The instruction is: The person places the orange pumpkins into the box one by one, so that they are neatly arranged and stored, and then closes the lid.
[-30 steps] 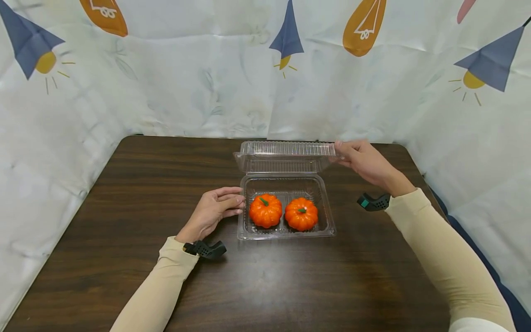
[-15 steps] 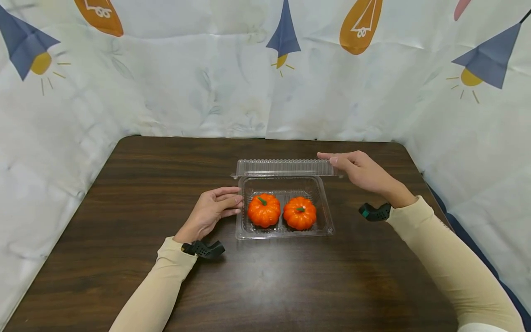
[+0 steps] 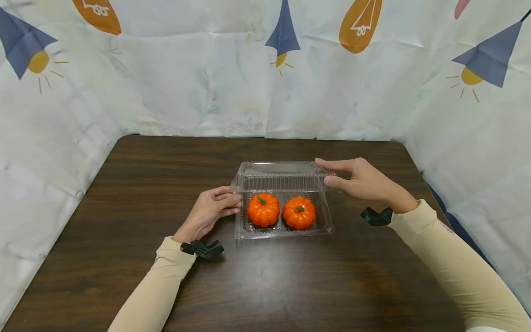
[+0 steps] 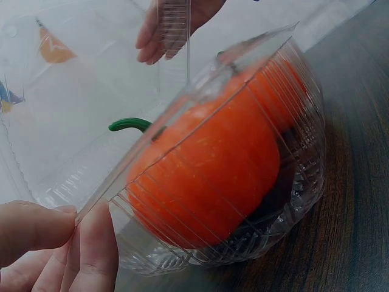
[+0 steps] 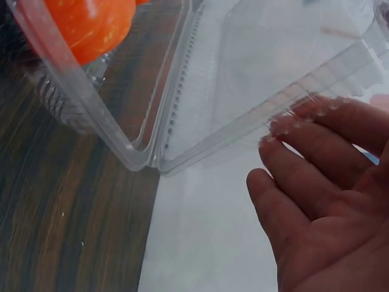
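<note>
A clear plastic clamshell container (image 3: 284, 234) stands on the table with its hinge at the far side. Its ribbed lid (image 3: 282, 169) is tilted up over the back part of the base. Inside sit two small orange pumpkins with green stems, a left pumpkin (image 3: 263, 210) and a right pumpkin (image 3: 298, 213). My left hand (image 3: 207, 211) pinches the left rim between thumb (image 4: 36, 226) and fingers, as the left wrist view shows. At the lid's right side is my right hand (image 3: 367, 182). Its fingers (image 5: 304, 176) are nearly straight, with the tips against the outside of the lid.
The dark wood-grain table (image 3: 265, 286) reaches back to a white patterned curtain (image 3: 186, 92), which also hangs at both sides. A black wrist device (image 3: 203, 249) sits on the left wrist, and another black device (image 3: 376, 216) on the right.
The lid has swung from leaning back behind the hinge to tilting forward over the base. My right hand has come lower and nearer, its fingers loosened from the lid's edge. The left hand stays put.
</note>
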`<state>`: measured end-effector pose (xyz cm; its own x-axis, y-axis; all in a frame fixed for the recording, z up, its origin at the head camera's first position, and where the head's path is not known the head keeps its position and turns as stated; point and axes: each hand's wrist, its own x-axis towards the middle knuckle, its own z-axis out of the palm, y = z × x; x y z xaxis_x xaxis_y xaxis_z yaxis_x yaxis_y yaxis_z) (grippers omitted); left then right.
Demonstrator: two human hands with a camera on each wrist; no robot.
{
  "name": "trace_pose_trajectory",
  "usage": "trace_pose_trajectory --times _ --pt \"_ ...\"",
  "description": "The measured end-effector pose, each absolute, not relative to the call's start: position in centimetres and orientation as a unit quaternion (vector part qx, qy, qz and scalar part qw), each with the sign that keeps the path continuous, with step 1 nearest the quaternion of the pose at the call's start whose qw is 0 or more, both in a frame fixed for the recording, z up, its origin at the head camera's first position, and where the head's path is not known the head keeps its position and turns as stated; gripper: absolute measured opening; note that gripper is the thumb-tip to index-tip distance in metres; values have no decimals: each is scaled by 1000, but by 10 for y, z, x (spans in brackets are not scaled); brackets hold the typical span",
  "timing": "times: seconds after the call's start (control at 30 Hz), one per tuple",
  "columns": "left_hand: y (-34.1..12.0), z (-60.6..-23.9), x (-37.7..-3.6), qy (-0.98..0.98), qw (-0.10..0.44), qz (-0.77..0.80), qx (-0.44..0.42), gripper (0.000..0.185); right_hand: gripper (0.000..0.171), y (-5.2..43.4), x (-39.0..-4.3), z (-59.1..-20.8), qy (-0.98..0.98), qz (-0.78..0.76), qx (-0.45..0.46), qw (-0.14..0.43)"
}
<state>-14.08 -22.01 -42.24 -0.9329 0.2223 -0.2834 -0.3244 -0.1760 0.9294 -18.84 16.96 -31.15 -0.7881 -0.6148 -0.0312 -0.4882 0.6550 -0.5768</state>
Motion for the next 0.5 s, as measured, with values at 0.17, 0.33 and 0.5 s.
trace_pose_trajectory --times 0.17,0.33,0.5 --pt "-220 -425 -142 620 180 762 -47 58 55 171 -186 -313 901 -264 -327 111" --pt "-220 -425 -142 629 179 755 -46 61 63 169 -181 -315 898 -226 -366 95" --pt "-220 -425 -142 635 178 750 -45 61 68 169 -178 -320 892 -189 -404 67"
